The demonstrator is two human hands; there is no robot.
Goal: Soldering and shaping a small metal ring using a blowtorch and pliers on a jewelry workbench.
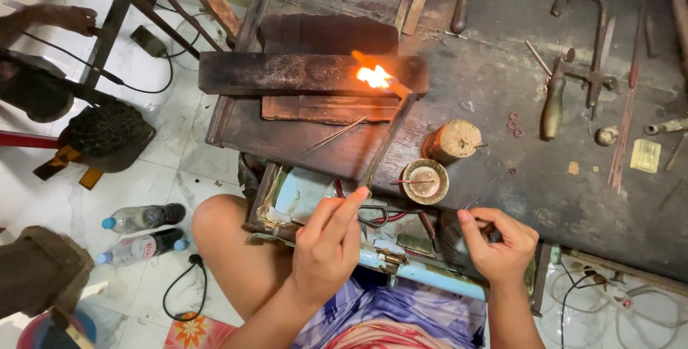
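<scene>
At nine o'clock of the dark workbench [502, 191], on the tiled floor: two plastic bottles [142, 231]; another person's hand [68, 18] at ten o'clock. Bench centre: charred wooden block [301, 73] carrying a lit flame [374, 75], the heating apparently under way, not finished. Left hand [326, 245], six o'clock: fingers pinched narrow on a long thin rod [387, 141] running up to the flame. Small round dish [424, 181] and cork-like cylinder [453, 140] just right. Right hand [502, 241], five o'clock: curled closed at the bench edge; contents cannot be told.

light: even daylight | glare: flame [374, 76] blown out | bench [502, 198] dark | focus: sharp
</scene>
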